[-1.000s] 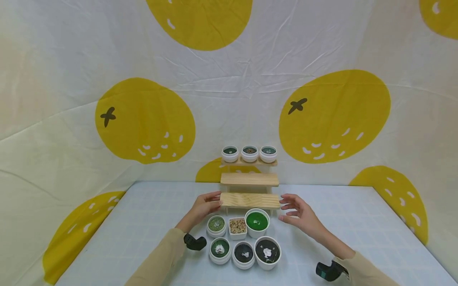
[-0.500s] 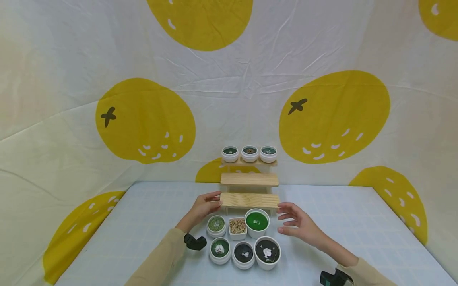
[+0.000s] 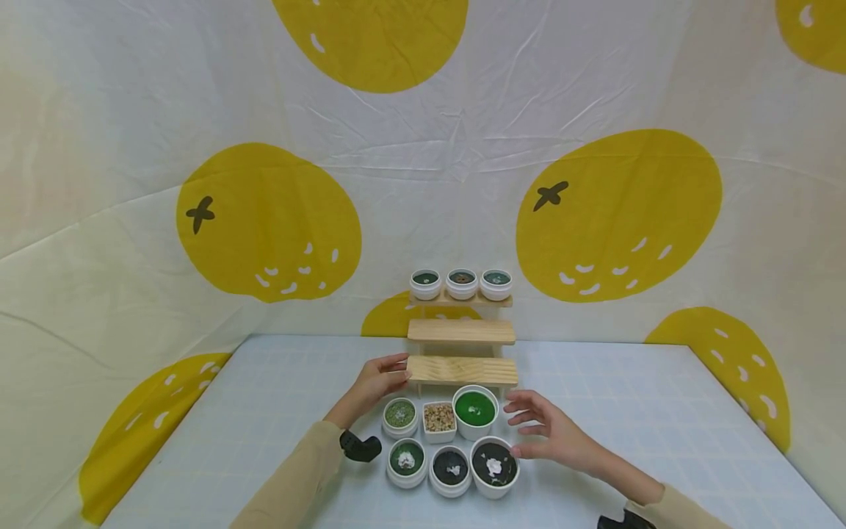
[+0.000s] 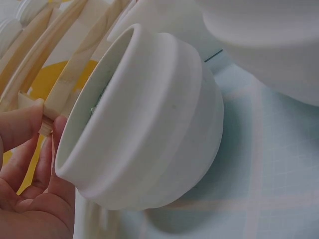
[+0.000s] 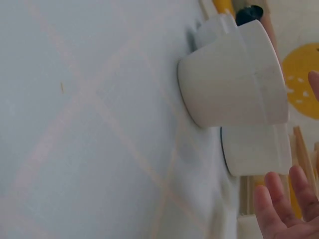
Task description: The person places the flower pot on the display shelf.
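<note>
My left hand pinches the left end of the lowest step of a three-tier wooden stand. In the left wrist view thumb and finger close on the step's corner, beyond a white ridged pot. To the right, my right hand is raised with fingers spread and relaxed, holding nothing. It is beside a white pot of bright green content and a larger pot of dark content; its thumb tip overlaps the dark pot's rim, and contact cannot be told. In the right wrist view its fingers are near two white pots.
Three small white pots stand on the top tier. Before the stand are a light green pot, a square dish of grains, a green pot with white bits and a small dark pot. A printed cloth hangs behind.
My right hand has moved down and slightly left, from beside the stand's lowest step to beside the right-hand pots. My left hand stays on the step, and the pots have not moved.
</note>
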`<control>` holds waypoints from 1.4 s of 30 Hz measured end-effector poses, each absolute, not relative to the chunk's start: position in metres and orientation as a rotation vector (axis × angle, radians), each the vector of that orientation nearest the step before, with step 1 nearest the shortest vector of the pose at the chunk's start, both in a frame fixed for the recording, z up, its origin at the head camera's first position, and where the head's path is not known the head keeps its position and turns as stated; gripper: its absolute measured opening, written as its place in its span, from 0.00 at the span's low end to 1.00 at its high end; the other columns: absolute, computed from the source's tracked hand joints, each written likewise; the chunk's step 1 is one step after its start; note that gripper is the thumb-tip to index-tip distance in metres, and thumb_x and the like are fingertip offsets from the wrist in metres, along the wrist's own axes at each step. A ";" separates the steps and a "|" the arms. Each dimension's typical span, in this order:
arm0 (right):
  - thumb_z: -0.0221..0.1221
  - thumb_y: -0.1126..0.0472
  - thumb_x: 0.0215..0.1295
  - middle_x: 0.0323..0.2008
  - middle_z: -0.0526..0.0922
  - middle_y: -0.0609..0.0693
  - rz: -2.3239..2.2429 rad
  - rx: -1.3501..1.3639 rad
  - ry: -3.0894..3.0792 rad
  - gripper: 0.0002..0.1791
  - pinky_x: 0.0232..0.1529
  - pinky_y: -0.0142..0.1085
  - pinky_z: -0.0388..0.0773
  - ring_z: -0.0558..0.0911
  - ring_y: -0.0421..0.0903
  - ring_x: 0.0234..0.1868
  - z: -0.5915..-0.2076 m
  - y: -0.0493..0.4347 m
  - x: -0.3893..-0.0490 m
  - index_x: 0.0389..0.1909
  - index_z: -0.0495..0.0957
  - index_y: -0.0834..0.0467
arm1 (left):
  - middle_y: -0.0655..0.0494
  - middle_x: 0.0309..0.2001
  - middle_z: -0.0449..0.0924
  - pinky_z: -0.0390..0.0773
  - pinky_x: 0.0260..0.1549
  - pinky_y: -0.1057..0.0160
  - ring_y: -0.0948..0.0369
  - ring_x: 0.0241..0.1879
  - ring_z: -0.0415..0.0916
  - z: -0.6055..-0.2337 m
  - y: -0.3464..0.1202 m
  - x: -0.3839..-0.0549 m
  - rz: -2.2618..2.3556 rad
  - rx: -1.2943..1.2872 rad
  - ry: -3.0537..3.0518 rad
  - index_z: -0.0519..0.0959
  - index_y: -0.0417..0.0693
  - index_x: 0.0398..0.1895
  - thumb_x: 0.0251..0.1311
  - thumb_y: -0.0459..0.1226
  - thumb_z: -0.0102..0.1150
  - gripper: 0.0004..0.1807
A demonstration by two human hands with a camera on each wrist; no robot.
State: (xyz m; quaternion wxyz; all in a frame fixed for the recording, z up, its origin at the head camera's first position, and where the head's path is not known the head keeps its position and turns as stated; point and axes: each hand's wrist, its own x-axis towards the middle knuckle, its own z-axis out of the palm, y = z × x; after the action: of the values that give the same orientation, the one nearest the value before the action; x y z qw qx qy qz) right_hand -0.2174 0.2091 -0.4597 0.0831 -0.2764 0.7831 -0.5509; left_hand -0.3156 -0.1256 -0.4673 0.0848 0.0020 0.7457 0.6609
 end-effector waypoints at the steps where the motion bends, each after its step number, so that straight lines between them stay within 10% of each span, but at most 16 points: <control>1: 0.68 0.64 0.54 0.58 0.70 0.69 -1.641 -0.826 2.328 0.42 0.53 0.35 0.80 0.77 0.54 0.54 -0.460 0.209 -0.217 0.66 0.58 0.69 | 0.38 0.54 0.79 0.84 0.45 0.59 0.60 0.40 0.82 -0.468 -0.126 -0.316 1.973 0.010 2.225 0.73 0.38 0.62 0.60 0.29 0.60 0.25; 42: 0.74 0.65 0.44 0.59 0.70 0.61 -1.571 -0.934 2.116 0.47 0.56 0.27 0.75 0.74 0.35 0.55 -0.478 0.194 -0.202 0.65 0.59 0.63 | 0.36 0.54 0.78 0.85 0.44 0.59 0.60 0.40 0.81 -0.468 -0.126 -0.316 1.973 0.039 2.224 0.72 0.37 0.62 0.59 0.29 0.60 0.25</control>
State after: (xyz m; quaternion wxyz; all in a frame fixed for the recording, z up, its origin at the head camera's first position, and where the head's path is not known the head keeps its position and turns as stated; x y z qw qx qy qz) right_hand -0.2018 0.1941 -0.4776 0.1722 -0.3289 0.7455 -0.5535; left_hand -0.3160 -0.1263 -0.4676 0.0842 0.0132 0.7454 0.6611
